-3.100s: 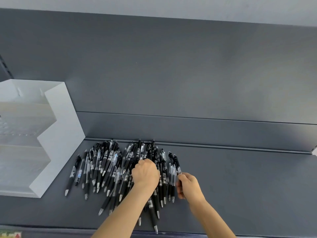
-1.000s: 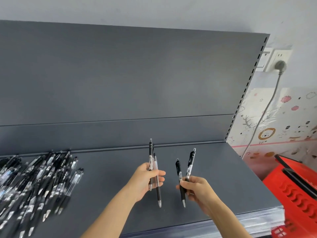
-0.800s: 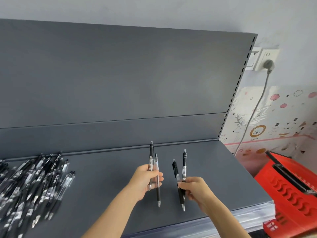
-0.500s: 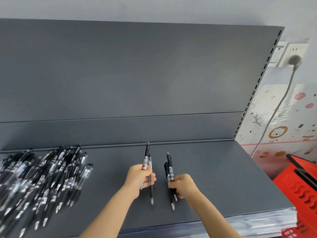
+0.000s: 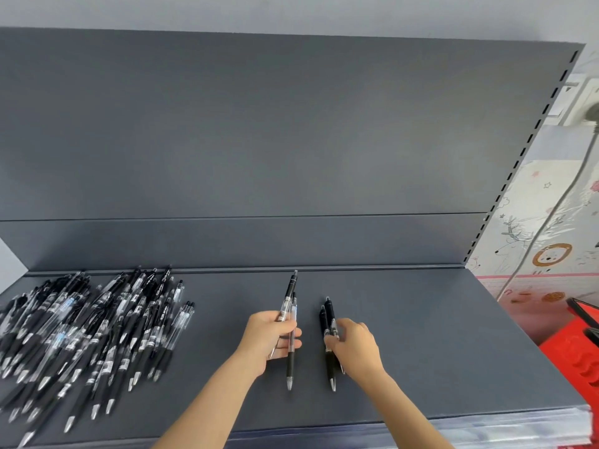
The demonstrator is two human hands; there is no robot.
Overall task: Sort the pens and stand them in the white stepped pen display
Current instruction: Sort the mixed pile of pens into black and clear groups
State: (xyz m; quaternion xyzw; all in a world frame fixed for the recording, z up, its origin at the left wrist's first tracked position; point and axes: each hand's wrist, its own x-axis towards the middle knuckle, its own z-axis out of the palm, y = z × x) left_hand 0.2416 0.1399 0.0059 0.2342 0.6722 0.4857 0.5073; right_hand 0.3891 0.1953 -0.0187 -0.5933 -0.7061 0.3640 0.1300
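Our left hand (image 5: 270,338) gripped two clear-barrelled pens (image 5: 289,306), tips toward us, over the grey shelf (image 5: 421,335). Our right hand (image 5: 355,346) pinched two black pens (image 5: 328,319) just beside them, perhaps resting on it. The loose pen pile (image 5: 97,319) lay well left.

No text can be read anywhere. The heap of black and clear plastic click pens (image 5: 97,325) on the dark grey metal shelf (image 5: 421,335) has white print and pale label bands on its barrels, all blurred beyond reading. The two clear-barrelled pens (image 5: 290,291) gripped in the left hand (image 5: 269,338) and the two black pens (image 5: 330,314) held by the right hand (image 5: 355,346) show similar bands, too small to make out. Small marks under the cartoon lion (image 5: 550,258) on the pale patterned wall covering (image 5: 531,196) are illegible.
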